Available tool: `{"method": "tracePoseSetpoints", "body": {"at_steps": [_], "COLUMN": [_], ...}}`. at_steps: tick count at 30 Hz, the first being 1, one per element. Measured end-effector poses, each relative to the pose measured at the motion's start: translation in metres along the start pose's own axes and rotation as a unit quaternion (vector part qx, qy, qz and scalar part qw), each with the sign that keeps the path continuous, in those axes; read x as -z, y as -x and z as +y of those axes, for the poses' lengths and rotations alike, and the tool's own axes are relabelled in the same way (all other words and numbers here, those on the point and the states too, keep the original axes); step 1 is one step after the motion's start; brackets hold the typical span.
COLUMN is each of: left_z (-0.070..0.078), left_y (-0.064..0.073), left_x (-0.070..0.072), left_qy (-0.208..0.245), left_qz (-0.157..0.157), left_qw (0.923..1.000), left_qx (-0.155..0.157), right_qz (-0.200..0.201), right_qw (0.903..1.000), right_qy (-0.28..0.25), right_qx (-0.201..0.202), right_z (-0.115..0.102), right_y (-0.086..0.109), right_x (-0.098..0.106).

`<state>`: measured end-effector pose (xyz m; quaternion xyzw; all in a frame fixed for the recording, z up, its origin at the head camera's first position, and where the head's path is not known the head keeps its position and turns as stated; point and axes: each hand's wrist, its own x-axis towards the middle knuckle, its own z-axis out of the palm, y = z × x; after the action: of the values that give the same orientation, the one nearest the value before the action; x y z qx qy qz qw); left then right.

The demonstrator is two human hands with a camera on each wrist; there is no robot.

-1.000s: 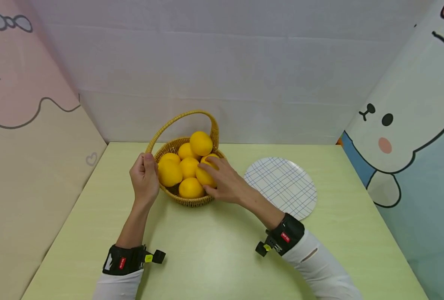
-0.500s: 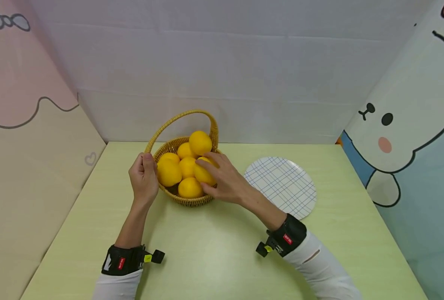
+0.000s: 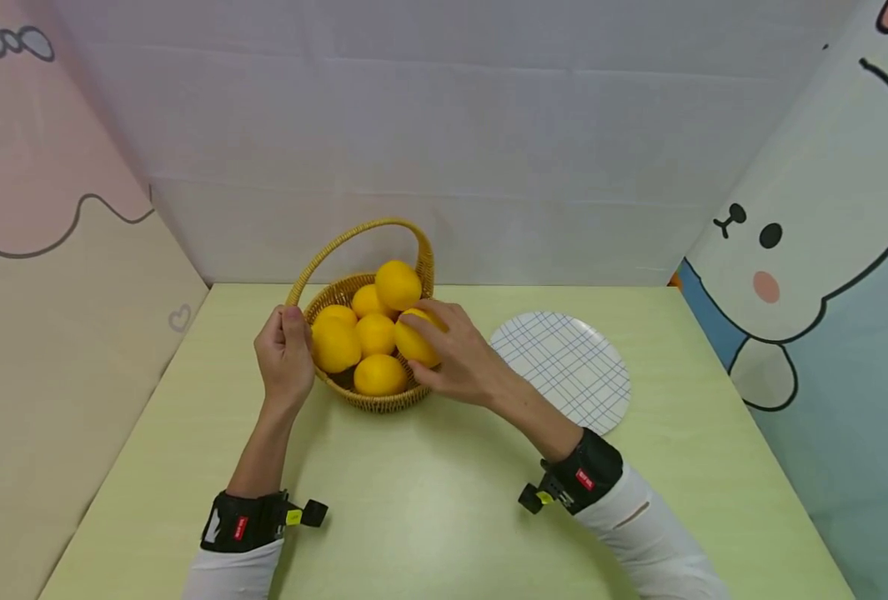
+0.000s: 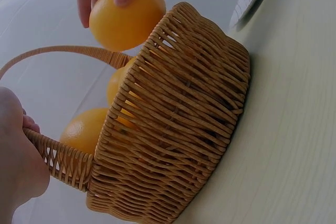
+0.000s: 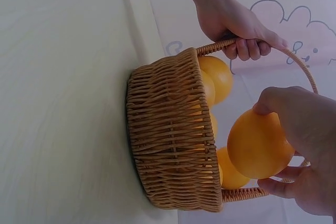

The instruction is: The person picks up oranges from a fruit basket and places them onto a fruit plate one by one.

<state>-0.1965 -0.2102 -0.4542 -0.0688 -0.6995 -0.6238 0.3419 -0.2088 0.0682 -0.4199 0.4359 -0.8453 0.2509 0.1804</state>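
Pale green table (image 3: 413,500): we see L hand (image 3: 284,354) gripping basket (image 3: 378,405) handle (image 3: 368,226), R hand (image 3: 460,354) pinching an orange (image 3: 417,337). From head view we can't tell its ht; wrist views show it above the basket.

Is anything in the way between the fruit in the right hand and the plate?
No obstacle shows: the held fruit is above the rim of the basket, though the right hand hides some table before the plate.

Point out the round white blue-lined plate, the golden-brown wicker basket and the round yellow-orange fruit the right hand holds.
Plate (image 3: 564,367): head view, bare centre.
Basket (image 4: 176,114): left wrist view, woven side wall.
Held fruit (image 5: 258,144): right wrist view, exposed side.
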Motion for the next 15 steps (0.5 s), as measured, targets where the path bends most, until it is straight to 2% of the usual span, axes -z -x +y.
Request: {"method": "tracePoseSetpoints", "body": {"at_steps": [8,15], "left_z": [0.001,0.001], "left_y": [0.003,0.002], "left_x": [0.003,0.002], "left_qy": [-0.004,-0.007], "left_qz": [0.002,0.003], "left_qw": [0.9996,0.9996], "left_qx": [0.026,0.026], "right_qz": [0.023,0.028], "right_qw": [0.9995,0.9984], "right_qy": [-0.005,0.002], "right_qx": [-0.02,-0.049], "right_z": [0.005,0.02], "right_y": [0.013,0.03], "right_x": [0.014,0.027]}}
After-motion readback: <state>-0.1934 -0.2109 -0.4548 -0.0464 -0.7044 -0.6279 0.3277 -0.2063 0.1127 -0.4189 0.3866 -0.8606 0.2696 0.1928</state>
